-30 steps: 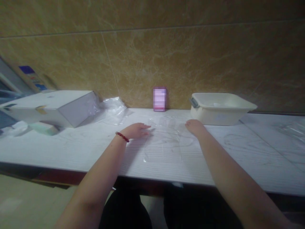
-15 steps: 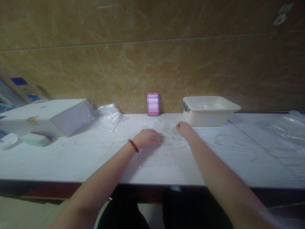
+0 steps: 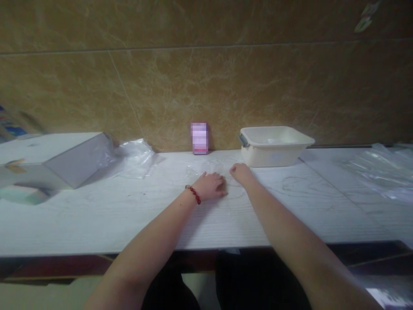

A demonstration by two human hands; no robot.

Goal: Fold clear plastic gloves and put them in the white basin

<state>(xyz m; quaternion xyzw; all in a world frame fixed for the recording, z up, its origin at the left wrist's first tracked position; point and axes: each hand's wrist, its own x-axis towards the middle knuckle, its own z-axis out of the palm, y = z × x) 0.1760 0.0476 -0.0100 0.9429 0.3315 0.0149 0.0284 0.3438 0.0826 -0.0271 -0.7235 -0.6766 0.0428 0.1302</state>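
Observation:
My left hand [image 3: 211, 186], with a red bead bracelet [image 3: 193, 194] at the wrist, lies palm down with its fingers pressed on a thin clear plastic film [image 3: 209, 168]. The film lies on the white table [image 3: 97, 215] and is hard to make out. My right hand [image 3: 240, 172] rests just to the right, fingers curled under at the film's right edge. The two hands are almost touching.
A cream plastic tub [image 3: 274, 146] stands behind my right hand by the tiled wall, with a small pink box [image 3: 199, 137] to its left. At far left are a white carton [image 3: 64, 157] and crumpled clear plastic [image 3: 135, 157]. More clear sheets [image 3: 377, 172] lie at right.
My left hand has slid right across the film towards my right hand, and the film between them has narrowed. The view has turned to the right.

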